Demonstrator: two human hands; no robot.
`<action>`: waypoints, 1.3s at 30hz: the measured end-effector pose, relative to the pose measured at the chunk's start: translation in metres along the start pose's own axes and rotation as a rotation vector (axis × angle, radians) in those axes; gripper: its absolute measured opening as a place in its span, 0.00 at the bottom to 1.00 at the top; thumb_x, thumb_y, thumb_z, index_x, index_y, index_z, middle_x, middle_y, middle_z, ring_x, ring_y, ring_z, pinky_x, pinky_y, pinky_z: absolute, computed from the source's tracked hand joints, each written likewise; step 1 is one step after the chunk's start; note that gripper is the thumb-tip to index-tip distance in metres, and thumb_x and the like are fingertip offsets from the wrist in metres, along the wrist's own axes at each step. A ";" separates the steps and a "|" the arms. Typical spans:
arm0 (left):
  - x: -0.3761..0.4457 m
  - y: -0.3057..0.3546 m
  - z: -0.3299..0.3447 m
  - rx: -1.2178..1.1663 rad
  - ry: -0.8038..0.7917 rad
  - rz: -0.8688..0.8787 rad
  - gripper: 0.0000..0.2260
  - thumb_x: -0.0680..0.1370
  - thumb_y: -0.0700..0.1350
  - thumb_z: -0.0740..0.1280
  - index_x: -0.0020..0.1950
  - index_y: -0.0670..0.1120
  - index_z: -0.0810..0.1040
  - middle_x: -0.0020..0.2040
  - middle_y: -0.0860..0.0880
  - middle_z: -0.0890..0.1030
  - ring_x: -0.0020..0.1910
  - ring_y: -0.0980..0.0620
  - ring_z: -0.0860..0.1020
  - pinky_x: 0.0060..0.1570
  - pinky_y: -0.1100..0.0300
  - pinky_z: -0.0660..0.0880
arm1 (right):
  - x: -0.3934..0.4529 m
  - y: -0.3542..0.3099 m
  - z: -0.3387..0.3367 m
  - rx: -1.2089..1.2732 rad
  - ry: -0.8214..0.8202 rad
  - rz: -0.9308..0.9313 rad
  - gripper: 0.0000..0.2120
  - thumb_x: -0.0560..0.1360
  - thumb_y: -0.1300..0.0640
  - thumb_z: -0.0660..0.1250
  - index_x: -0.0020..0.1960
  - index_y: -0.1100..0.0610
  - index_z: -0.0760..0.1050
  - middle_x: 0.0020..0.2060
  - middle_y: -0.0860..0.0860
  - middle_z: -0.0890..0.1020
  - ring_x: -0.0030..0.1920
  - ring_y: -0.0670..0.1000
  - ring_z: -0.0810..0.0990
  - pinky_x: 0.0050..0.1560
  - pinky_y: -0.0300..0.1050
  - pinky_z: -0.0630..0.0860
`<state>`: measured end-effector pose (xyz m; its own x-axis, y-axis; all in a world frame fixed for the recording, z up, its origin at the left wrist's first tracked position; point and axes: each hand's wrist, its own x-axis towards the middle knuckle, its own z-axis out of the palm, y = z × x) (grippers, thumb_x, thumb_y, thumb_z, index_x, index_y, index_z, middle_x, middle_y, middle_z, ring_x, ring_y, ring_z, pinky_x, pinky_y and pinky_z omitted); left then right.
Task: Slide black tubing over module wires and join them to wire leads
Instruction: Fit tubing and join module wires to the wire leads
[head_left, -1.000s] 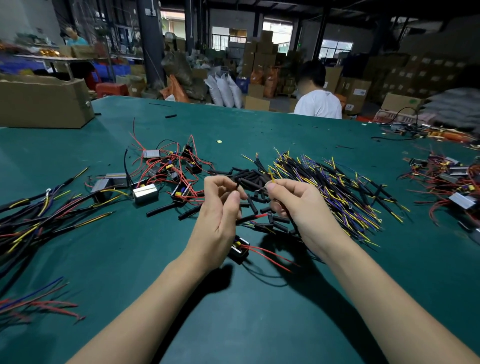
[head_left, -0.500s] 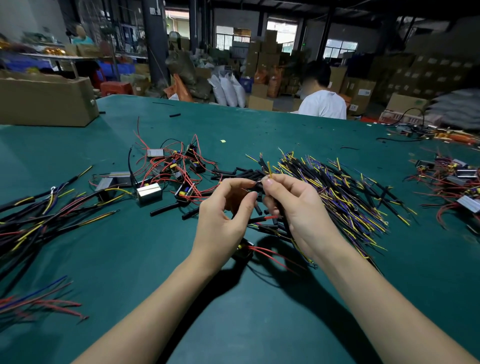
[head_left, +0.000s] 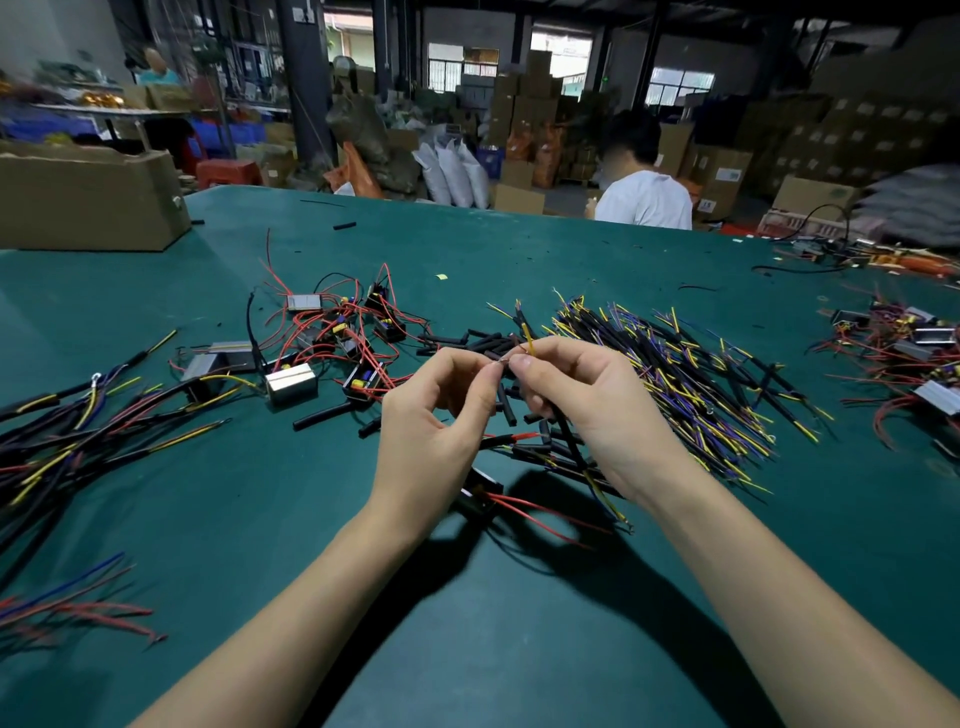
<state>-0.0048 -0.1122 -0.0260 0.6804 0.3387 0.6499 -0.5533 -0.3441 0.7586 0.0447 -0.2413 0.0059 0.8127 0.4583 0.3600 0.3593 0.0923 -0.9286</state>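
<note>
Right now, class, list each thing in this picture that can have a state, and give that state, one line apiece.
Left hand: raised, pinching a wire end.
Right hand: raised, pinching a yellow lead and holding a black lead.
Module: hanging below the hands, red wires trailing.
Black tubing pieces: loose on the table.
Wire leads pile: loose, untouched.
Cardboard box: open-topped.
</note>
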 end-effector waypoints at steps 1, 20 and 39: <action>0.000 0.000 0.000 0.005 -0.007 0.003 0.06 0.78 0.40 0.66 0.42 0.47 0.77 0.35 0.55 0.77 0.34 0.56 0.75 0.38 0.60 0.74 | 0.001 -0.002 -0.002 -0.031 -0.013 -0.005 0.06 0.76 0.63 0.66 0.43 0.55 0.80 0.28 0.42 0.78 0.30 0.42 0.72 0.36 0.30 0.70; -0.002 -0.002 0.000 0.048 -0.047 0.021 0.05 0.77 0.37 0.67 0.43 0.45 0.78 0.37 0.51 0.80 0.36 0.53 0.77 0.40 0.64 0.74 | 0.000 0.001 0.001 -0.010 0.084 0.140 0.11 0.75 0.60 0.68 0.34 0.54 0.78 0.27 0.48 0.75 0.30 0.46 0.70 0.36 0.38 0.66; 0.000 -0.004 -0.004 0.091 -0.040 0.047 0.03 0.76 0.37 0.69 0.44 0.44 0.81 0.37 0.51 0.82 0.35 0.53 0.78 0.40 0.61 0.76 | 0.002 0.001 -0.005 -0.050 0.025 0.028 0.02 0.74 0.65 0.69 0.43 0.60 0.80 0.24 0.41 0.76 0.25 0.38 0.72 0.30 0.26 0.66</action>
<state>-0.0048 -0.1076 -0.0286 0.6743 0.2856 0.6810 -0.5403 -0.4378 0.7186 0.0491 -0.2447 0.0059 0.8339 0.4377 0.3362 0.3579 0.0348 -0.9331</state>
